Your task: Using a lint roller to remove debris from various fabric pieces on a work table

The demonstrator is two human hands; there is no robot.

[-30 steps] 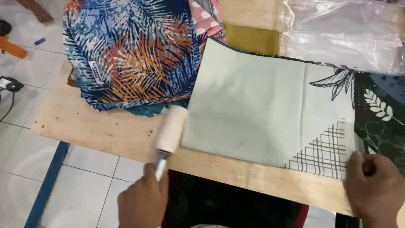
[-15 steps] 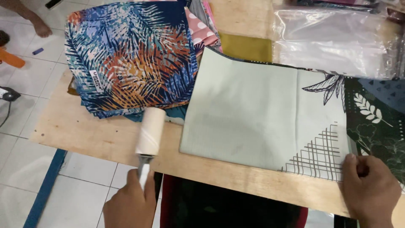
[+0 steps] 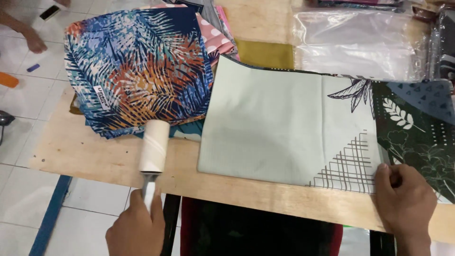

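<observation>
Lint roller [image 3: 154, 146] gripped by handle in closed L hand [image 3: 136, 230], pale-green cloth [image 3: 279, 125] pinned at 4 o'clock by R hand [image 3: 405, 206]; rolling pass over cloth, toward 2 o'clock, judged next.

Two bare hands at the lower edge of the view: left hand [image 3: 135, 232] and right hand [image 3: 405, 206]. No gloves, rings, watch or bracelets visible. Wrists bare as far as shown, without sleeve or cuff. Short, unpainted fingernails on the right hand. Dark clothing with a red edge [image 3: 256, 232] below the tabletop, between the two hands.
</observation>
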